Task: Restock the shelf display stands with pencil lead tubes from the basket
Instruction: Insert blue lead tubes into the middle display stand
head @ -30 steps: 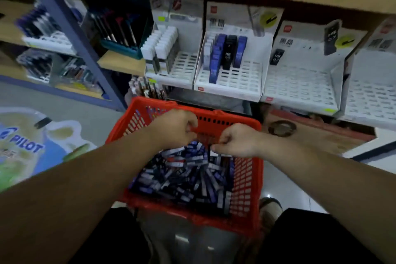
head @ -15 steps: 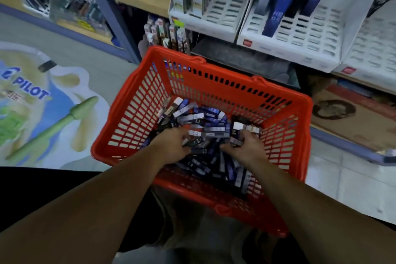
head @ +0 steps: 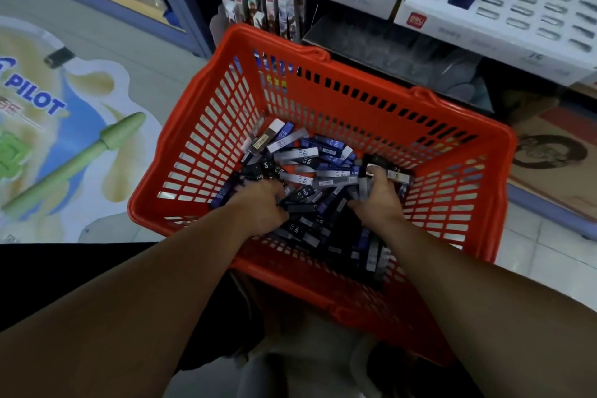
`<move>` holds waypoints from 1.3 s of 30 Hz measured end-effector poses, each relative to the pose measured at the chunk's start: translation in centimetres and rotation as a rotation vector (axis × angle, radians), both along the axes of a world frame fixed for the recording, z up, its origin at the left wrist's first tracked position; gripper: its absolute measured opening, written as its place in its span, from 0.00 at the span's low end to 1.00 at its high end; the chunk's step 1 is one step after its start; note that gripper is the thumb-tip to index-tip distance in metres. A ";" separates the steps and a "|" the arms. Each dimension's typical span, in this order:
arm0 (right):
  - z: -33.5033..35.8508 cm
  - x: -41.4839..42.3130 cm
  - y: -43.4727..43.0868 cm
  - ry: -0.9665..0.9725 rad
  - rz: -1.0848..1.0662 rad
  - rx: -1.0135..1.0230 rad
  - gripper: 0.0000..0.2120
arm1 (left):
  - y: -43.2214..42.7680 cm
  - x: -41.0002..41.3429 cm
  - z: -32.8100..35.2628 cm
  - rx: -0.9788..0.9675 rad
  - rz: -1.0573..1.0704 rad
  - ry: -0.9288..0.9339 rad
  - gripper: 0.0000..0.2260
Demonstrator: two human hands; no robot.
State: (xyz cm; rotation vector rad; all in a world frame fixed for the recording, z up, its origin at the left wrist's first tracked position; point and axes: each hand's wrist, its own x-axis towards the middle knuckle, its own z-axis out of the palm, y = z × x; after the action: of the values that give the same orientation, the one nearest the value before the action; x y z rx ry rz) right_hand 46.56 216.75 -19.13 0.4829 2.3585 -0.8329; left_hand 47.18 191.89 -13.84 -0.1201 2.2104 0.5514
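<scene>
lead tubes [head: 300, 157] — blue/black/grey, HB-marked, in red basket [head: 323, 100] | L hand [head: 261, 208] buried, grip unclear | R hand [head: 378, 200] clutches some

Red basket [head: 323, 100] open above the fingers [head: 376, 173], slotted walls close ahead and to either side of them, loose lead tubes [head: 310, 158] packed beneath and between them, white display stands [head: 484, 29] ahead beyond the far rim.

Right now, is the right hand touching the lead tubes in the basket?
Touching. The head view shows the right hand down in the pile of lead tubes, gripping several.
</scene>
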 end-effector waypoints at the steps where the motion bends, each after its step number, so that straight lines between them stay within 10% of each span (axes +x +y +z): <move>1: 0.2 -0.1 0.0 -0.018 -0.007 -0.032 0.36 | 0.1 0.1 0.1 0.009 -0.006 -0.006 0.18; 7: 1.4 -0.6 -0.3 -0.084 -0.246 -0.272 0.29 | 0.2 0.2 0.2 0.021 -0.009 0.000 0.09; 10: 2.5 -1.3 0.1 -0.106 -0.376 -0.326 0.15 | 0.7 -0.2 0.3 0.025 -0.065 -0.014 0.17; 17: 4.7 -1.6 0.7 -0.079 -0.732 -0.595 0.32 | 2.5 -2.1 -1.5 -0.144 -0.506 0.036 0.52; 20: 6.3 -1.2 1.1 -0.078 -0.758 -0.629 0.19 | 3.7 -2.3 -2.8 -0.262 -0.664 0.039 0.62; 27: 7.3 0.8 2.3 -0.176 -0.890 -0.553 0.13 | 5.1 -3.2 -5.2 -0.316 -0.631 0.231 0.59; 33: 5.5 1.6 1.1 -0.262 -1.013 -0.502 0.34 | 4.2 -3.6 -5.9 -0.390 -0.490 0.114 0.54; 39: 5.3 1.3 0.6 -0.257 -0.971 -0.498 0.24 | 3.5 -3.6 -6.5 -0.170 -0.285 -0.088 0.33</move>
State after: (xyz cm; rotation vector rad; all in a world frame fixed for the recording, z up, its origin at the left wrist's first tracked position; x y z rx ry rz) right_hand 47.84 217.34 -13.79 1.4401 1.5120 -1.5939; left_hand 43.60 195.41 -20.37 0.0799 2.1378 0.1971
